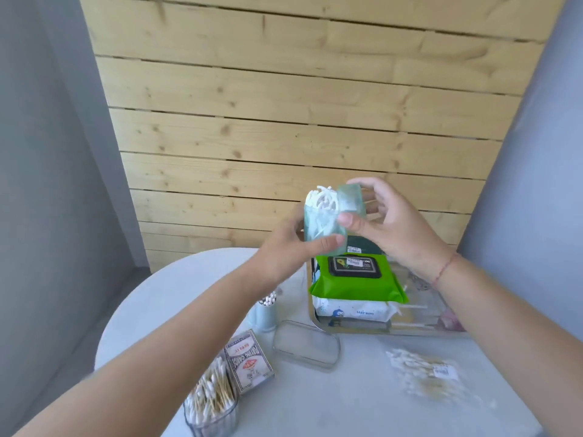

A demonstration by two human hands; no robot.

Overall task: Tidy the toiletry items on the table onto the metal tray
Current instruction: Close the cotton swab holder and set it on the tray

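- left forearm (151,342), closest to me, leads up to the grip: my left hand (293,244) clasps the floss pick box (318,225), held in the air.
- my right hand (391,225) pinches its flip lid (350,200), open, white picks (321,197) poking out.
- just beneath the grip, the metal tray (410,332) carries a green wipes pack (356,282).
- i reckon i'm shutting the box; next, press the lid closed without spilling, then lower it beside the wipes.
- nearer me, a swab jar (211,402), card box (249,361) and bagged swabs (419,370) wait on the table (347,405).

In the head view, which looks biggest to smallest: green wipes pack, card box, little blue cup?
green wipes pack
card box
little blue cup
The box is nearer the camera, so box over cup is unsure.
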